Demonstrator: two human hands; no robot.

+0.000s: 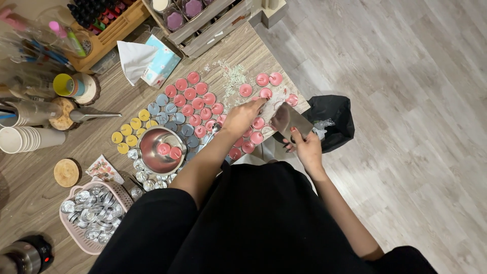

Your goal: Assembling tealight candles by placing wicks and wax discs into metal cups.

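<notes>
Fingers of the left hand (242, 115) pinch wax scraps beside the pink tealights (195, 99). Right hand (306, 147), just beyond those tealights, grips a metal scraper (289, 120).

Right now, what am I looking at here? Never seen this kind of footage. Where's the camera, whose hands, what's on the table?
There is no machine here: one camera sits on a person's head and looks down, so the black clothing at the bottom is their own body and the two arms are theirs.

The left hand reaches out over a group of pink tealight candles on the wooden table. The right hand holds a flat metal scraper at the table's edge, above a black waste bag on the floor.

Also on the table: blue tealights, yellow tealights, a metal bowl with two pink candles in it, a pink basket of empty metal cups, a tissue box, stacked paper cups and pale wax crumbs.
</notes>
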